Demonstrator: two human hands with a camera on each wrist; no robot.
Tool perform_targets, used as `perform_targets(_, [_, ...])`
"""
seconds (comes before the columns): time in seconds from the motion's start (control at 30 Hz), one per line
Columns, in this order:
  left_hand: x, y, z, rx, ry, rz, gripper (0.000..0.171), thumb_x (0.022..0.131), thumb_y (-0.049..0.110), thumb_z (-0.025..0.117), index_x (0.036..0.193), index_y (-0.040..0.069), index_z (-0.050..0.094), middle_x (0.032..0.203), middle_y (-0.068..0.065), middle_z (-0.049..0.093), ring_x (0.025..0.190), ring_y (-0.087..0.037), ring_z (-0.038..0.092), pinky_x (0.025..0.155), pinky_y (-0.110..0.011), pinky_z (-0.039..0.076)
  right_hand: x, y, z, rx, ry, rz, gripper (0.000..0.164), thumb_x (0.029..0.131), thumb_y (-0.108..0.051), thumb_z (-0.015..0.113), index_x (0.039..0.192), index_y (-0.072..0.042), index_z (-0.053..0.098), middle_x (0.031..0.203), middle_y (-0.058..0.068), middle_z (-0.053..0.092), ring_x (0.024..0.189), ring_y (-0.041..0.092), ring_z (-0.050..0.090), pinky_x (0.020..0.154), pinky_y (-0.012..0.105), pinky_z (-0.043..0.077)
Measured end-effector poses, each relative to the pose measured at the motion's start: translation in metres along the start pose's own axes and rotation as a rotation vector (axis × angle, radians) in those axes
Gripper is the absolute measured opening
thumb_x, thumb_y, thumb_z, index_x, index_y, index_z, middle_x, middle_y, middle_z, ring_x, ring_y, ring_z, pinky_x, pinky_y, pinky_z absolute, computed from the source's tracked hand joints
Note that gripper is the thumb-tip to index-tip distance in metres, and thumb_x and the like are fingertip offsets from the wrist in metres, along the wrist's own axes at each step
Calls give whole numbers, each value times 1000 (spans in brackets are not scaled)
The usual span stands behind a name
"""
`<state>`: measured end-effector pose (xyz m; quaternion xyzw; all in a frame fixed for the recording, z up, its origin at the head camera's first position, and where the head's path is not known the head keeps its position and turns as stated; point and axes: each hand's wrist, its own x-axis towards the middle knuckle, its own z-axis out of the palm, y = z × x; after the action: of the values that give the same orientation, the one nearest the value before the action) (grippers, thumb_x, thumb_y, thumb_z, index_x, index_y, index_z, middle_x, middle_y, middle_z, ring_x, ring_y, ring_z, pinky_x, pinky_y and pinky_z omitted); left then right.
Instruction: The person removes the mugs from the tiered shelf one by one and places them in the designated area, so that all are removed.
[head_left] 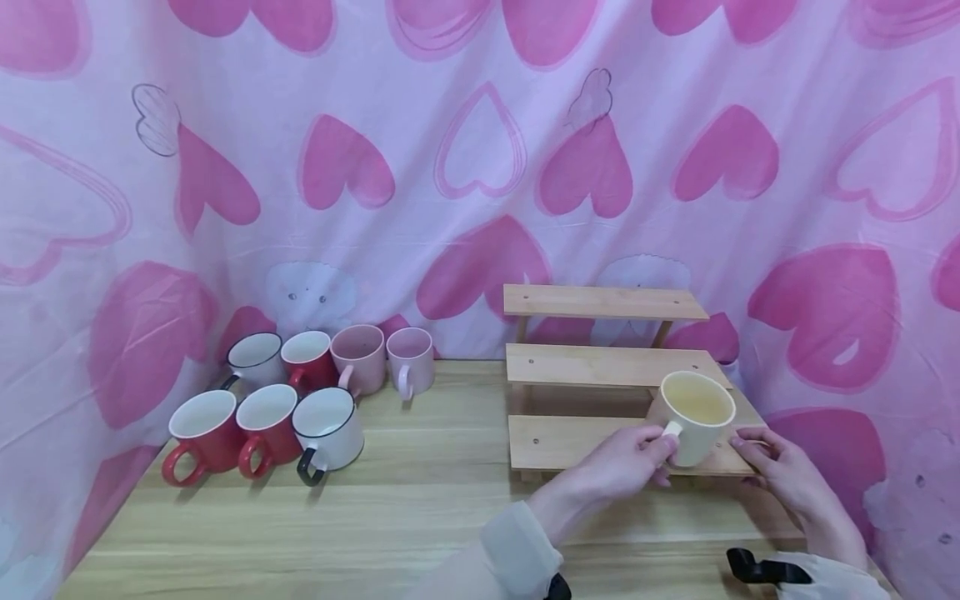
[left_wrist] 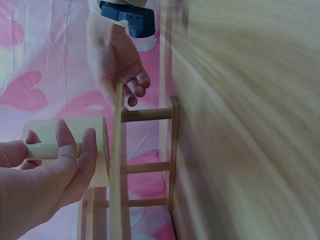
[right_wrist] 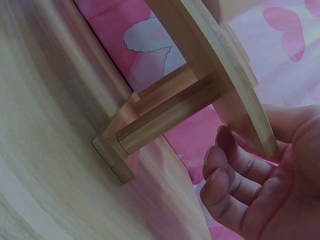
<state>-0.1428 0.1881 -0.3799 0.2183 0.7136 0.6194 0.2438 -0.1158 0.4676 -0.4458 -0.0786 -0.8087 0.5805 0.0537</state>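
Observation:
My left hand pinches the handle of a cream mug. The mug is upright at the right part of the lowest board of a three-tier wooden rack. In the left wrist view the mug's base is right by that board; whether they touch I cannot tell. At the board's right end, my right hand holds the edge. The right wrist view shows its fingers curled below the board, with the thumb partly hidden behind it.
To the left on the wooden table stand several mugs in two rows: red mugs, white ones with dark rims and pink ones. A heart-patterned curtain hangs behind and at the sides.

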Motion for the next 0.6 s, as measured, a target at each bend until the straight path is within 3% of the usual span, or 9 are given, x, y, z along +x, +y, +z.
perform_targets(0.1, [-5,3,-7,-4,7,13,28,101,31,52,88,9,63,85,0,64,71,-9,60,71,-27,48,0,0,0,-28,7,12,9,100,-18,57,107,-15,62,88,-16,61,76,6,60,63,32,56])
perform_targets(0.2, [-9,6,-14,-2,7,27,29,102,31,51,89,8,62,83,-2,64,72,-10,61,70,-26,47,0,1,-1,-70,20,21,21,101,-22,57,112,-4,59,90,-18,59,78,5,60,65,34,57])
perform_targets(0.3, [-13,9,-24,11,6,38,30,102,33,51,89,9,62,84,-3,64,75,-10,62,71,-27,47,1,2,-2,-90,21,23,27,101,-24,57,114,0,56,90,-19,58,77,6,60,65,34,57])
perform_targets(0.5, [-24,12,-51,-14,-8,93,30,103,30,50,89,6,61,91,-3,63,83,-17,64,76,-28,52,2,4,-1,-58,22,7,8,100,-21,58,107,-19,62,89,-20,58,76,7,60,63,32,56])
perform_targets(0.6, [-31,12,-64,-19,5,98,28,103,29,50,88,8,60,90,-3,61,85,-20,64,78,-31,53,3,4,0,-45,20,0,8,100,-20,58,105,-25,62,90,-19,58,76,7,60,62,32,56])
